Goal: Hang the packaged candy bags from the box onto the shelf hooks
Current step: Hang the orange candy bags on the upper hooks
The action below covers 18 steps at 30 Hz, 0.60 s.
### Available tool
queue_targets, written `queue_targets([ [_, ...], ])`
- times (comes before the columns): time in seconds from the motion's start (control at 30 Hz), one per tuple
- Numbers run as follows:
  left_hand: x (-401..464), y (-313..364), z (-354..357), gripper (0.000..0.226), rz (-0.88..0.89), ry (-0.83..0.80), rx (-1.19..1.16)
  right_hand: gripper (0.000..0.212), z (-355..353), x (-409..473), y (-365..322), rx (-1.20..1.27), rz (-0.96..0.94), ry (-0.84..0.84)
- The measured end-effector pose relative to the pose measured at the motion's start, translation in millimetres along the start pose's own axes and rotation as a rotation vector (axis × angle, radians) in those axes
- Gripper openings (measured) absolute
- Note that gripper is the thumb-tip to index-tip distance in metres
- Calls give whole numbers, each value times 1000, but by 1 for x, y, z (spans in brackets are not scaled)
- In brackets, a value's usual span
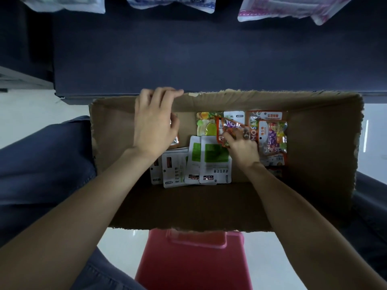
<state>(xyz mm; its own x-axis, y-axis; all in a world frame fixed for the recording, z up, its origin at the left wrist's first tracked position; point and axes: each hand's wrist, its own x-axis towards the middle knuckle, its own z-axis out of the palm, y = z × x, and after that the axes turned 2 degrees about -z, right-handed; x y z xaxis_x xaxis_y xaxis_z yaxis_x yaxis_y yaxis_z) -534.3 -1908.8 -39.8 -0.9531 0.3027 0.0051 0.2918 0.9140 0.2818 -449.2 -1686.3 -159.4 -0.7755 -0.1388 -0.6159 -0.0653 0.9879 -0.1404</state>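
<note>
An open cardboard box sits in front of me with several candy bags on its bottom. My right hand is deep inside and pinches an orange-edged candy bag lifted at a tilt. White bags with green panels lie at the middle. Colourful fruit-candy bags lie at the right. My left hand grips the box's far rim with its fingers curled over the edge. It hides part of a bag at the left.
A dark shelf base panel rises just behind the box. Hung bags show at the top edge. A red plastic stool stands under the box's near side. My knees in blue trousers flank the box.
</note>
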Motion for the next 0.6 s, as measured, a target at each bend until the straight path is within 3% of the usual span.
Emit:
queue_targets([
  [0.13, 1, -1, -1, 46, -20, -4, -20, 56, -28, -15, -2, 183, 166, 163],
  [0.23, 2, 3, -9, 49, -54, -79, -80, 57, -50, -34, -3, 543, 383, 327],
  [0.33, -2, 12, -24, 57, -90, -155, -151, 43, -69, -61, -3, 766, 455, 402],
  [0.47, -18, 41, -51, 75, -58, -278, -294, 41, -102, -113, -19, 1094, 352, 449],
  [0.6, -30, 65, -79, 107, 71, -392, -377, 35, -148, -167, -34, 1091, 121, 464],
])
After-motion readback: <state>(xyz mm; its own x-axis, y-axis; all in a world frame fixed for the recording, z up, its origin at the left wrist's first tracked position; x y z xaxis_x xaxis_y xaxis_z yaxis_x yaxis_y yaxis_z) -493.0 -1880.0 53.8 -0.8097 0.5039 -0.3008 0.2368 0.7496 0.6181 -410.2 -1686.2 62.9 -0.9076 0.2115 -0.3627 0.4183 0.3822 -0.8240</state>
